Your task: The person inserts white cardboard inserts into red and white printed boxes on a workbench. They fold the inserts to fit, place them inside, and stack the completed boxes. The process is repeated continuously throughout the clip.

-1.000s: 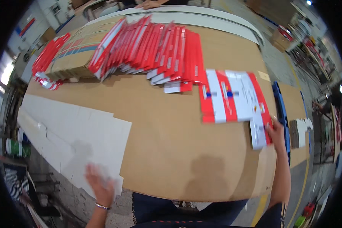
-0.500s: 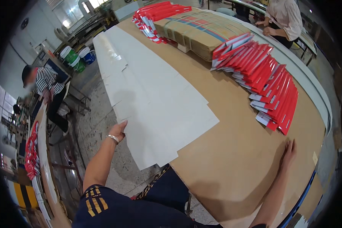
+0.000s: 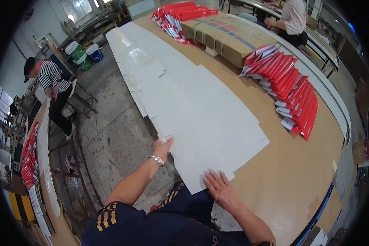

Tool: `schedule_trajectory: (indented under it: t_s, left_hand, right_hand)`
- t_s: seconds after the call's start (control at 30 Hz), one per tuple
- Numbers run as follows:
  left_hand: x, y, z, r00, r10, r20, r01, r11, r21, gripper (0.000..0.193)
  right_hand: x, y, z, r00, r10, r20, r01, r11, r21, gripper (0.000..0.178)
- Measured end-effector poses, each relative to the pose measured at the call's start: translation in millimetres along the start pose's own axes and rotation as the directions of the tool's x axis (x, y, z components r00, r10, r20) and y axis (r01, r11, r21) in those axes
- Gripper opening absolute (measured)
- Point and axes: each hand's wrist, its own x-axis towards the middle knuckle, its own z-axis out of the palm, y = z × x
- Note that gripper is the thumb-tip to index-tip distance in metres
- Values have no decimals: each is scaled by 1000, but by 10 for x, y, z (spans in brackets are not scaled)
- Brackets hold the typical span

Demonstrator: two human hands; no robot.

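The white cardboard (image 3: 211,123) lies across the bench (image 3: 299,172), its left edge gripped in the left hand (image 3: 162,150), its near end just beneath the splayed right hand (image 3: 219,188), and the rest stretching well ahead of both!

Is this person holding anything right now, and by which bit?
The white card, it seems: the left grip pinches its left edge, though the underside is hidden. The right grip rests open on the near end.
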Motion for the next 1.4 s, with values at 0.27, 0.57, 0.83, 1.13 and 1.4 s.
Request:
schedule_trajectory:
  t_s: [0.27,0.57,0.83,1.13,1.4]
  left_hand:
    - [-143,-236,-301,969,-114,218,148,978,-148,41]
    - [-650,-185,-451,842,536,58,-502,739,449,57]
    - [-978,520,206,320,703,635,-709,-267,653,94]
    - [-1525,-102,1283,-40,108,993,-991,-130,-26,36]
    - [-1793,-627,1976,-264,122,957,-945,168,-282,36]
  right_hand:
    - [10,-97,-102,999,35,17,-34,998,-58,53]
    - [-7,-48,-109,927,280,-249,-222,946,236,46]
    - [-960,-49,-695,379,331,-865,-463,877,133,25]
    - [-2683,-1310,-154,-27,689,-724,-717,492,494,5]
    - [-3298,-1865,290,-324,732,-600,-807,118,579,24]
